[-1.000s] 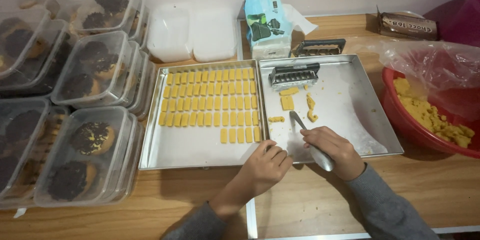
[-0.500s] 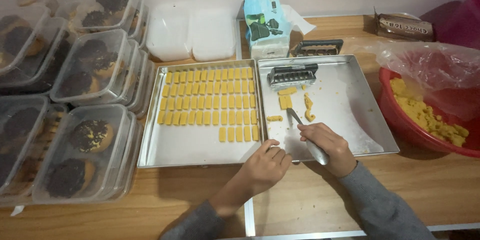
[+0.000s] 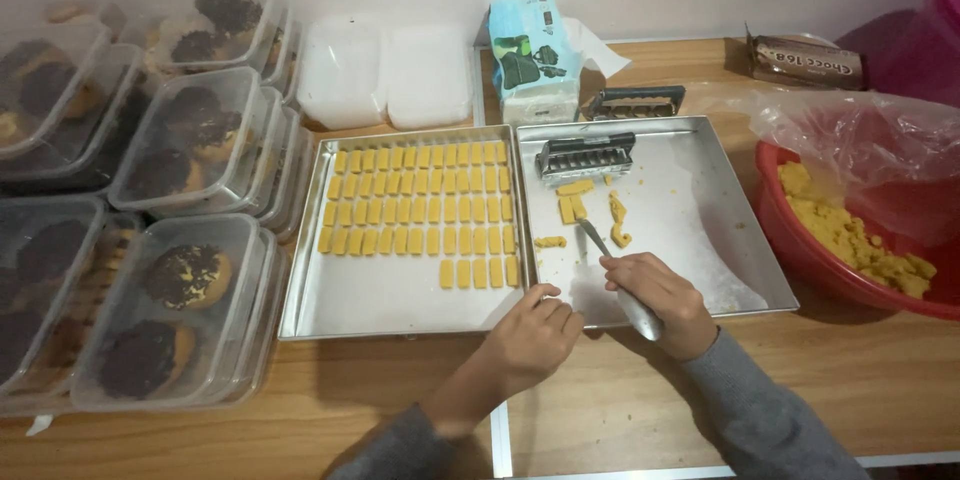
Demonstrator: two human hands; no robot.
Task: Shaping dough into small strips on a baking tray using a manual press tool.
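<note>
Wooden table [image 3: 620,410]: two metal trays [image 3: 400,315] centre, stacked clear boxes [image 3: 150,240] left, red basin [image 3: 800,250] right.

Dough pieces [image 3: 420,210] fill left tray [image 3: 380,310]; cutter [image 3: 585,155] on right tray [image 3: 700,200].

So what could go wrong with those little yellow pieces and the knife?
1. The right hand points a knife at soft dough pieces; a hard push might squash them.
2. The left hand rests by the filled tray; a nudge could shift the neat dough rows.
3. The red bowl sits near the table edge and might get bumped.
</note>
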